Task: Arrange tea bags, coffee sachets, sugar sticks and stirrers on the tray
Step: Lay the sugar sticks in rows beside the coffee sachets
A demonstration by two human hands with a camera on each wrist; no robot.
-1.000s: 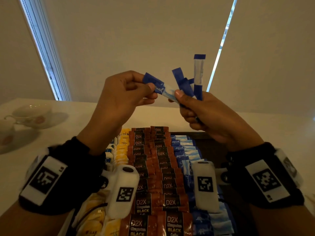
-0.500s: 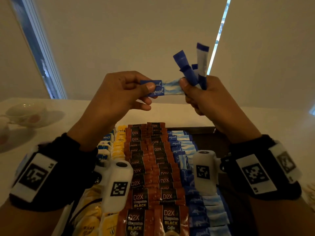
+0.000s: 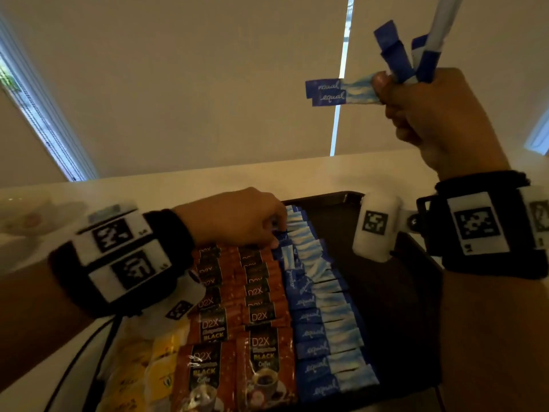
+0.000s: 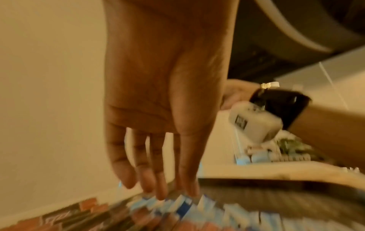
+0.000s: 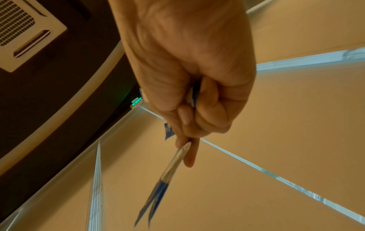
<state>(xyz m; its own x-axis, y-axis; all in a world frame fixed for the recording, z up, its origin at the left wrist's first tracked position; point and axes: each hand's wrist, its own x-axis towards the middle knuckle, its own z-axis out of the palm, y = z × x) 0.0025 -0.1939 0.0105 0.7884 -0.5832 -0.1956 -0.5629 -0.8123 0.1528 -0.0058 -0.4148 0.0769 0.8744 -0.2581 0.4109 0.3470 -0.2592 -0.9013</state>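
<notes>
Right hand [image 3: 427, 114] raised well above the dark rectangular tray [image 3: 386, 281], clenched round a bunch of blue-and-white paper sugar sticks [image 3: 341, 92], two poking out sideways past the thumb. Left hand [image 3: 237, 221] down low, fingers [image 4: 189, 176] straight and relaxed, gripping nothing, tips touching the far end of the blue sugar-stick row [image 3: 323, 316]. Just beside that row, under the left wrist, brown foil coffee sachets [image 3: 237, 322] in overlapping columns.

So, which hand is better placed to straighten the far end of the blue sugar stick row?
Probably the left hand: its fingers already reach the row of blue sugar sticks on the tray. The right hand is raised and grips loose sugar sticks.
</notes>
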